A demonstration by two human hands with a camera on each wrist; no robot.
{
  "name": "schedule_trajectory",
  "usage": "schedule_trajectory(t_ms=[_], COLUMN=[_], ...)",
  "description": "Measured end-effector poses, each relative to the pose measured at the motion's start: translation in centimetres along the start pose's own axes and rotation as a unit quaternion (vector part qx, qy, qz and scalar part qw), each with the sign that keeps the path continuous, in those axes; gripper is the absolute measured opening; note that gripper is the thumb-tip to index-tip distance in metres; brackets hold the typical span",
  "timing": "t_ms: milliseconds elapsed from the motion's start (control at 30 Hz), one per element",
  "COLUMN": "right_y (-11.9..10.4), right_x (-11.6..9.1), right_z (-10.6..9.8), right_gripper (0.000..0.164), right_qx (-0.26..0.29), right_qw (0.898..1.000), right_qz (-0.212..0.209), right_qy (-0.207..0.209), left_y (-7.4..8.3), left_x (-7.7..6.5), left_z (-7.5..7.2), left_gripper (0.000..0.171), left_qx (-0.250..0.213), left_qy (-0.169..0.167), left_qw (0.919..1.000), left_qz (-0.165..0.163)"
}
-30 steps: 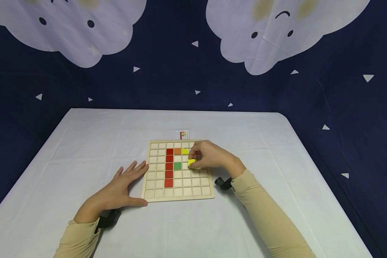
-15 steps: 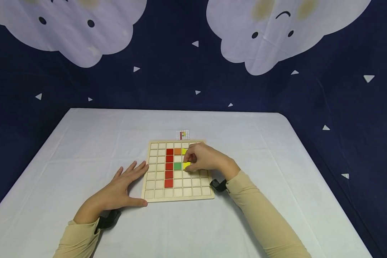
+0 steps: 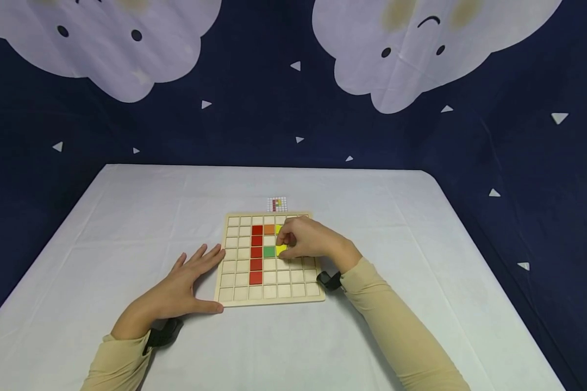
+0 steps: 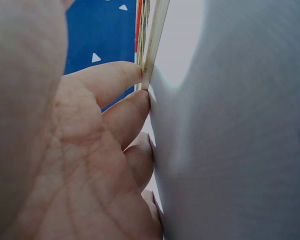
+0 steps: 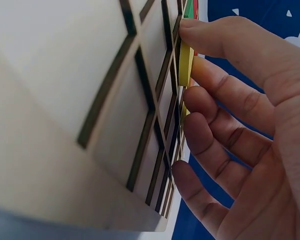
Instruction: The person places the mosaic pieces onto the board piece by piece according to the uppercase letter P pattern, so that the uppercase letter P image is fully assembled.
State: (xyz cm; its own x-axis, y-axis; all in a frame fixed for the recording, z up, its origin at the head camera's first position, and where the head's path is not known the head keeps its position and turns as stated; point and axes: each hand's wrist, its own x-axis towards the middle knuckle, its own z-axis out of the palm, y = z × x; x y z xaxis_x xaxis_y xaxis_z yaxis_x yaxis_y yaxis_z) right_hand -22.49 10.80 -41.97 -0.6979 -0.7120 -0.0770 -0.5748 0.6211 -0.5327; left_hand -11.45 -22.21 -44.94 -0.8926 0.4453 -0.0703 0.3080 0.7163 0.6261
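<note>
A wooden grid board (image 3: 273,302) lies on the white-covered table in the head view. Red tiles (image 3: 256,264) form a column in it, with an orange tile (image 3: 269,229) beside the top one and a green tile (image 3: 269,251) beside the middle one. My right hand (image 3: 315,239) pinches a yellow tile (image 5: 186,62) between thumb and index finger, just right of the green tile. Behind its fingers, a second yellow tile (image 3: 278,228) shows partly. My left hand (image 3: 183,285) rests on the table, spread fingers and thumb touching the board's left side.
A small printed grid card (image 3: 276,204) with a coloured pattern lies just beyond the board. White cloth (image 3: 151,201) covers the table around it. A dark blue backdrop (image 3: 259,130) with clouds and triangles hangs behind the far edge.
My right hand has moved left with the yellow tile, from a cell farther right to the cell beside the green tile. In the last half second it shifted only slightly. My left hand stayed put.
</note>
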Motion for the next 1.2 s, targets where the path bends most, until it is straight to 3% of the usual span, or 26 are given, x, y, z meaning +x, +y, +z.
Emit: schedule_trajectory(t_ms=[500, 700, 1000, 1200], right_y=[0.1, 0.7, 2.9, 4.6], right_x=[-0.2, -0.8, -3.3, -5.3], right_z=[-0.2, -0.8, -2.6, -3.5], right_gripper=[0.022, 0.017, 0.021, 0.025], right_qx=[-0.005, 0.025, 0.043, 0.058], right_qw=[1.0, 1.0, 0.997, 0.994], right_qz=[0.0, 0.01, 0.033, 0.072], right_qy=[0.003, 0.014, 0.048, 0.065], left_y=[0.0, -0.1, 0.0, -0.1], left_x=[0.0, 0.0, 0.2, 0.1], left_z=[0.1, 0.0, 0.1, 0.1], left_gripper=[0.121, 0.121, 0.121, 0.121], left_qx=[-0.002, 0.0, -0.002, -0.003], left_qy=[0.001, 0.0, -0.002, 0.0], left_qw=[1.0, 1.0, 1.0, 1.0], left_qz=[0.0, 0.003, 0.003, -0.001])
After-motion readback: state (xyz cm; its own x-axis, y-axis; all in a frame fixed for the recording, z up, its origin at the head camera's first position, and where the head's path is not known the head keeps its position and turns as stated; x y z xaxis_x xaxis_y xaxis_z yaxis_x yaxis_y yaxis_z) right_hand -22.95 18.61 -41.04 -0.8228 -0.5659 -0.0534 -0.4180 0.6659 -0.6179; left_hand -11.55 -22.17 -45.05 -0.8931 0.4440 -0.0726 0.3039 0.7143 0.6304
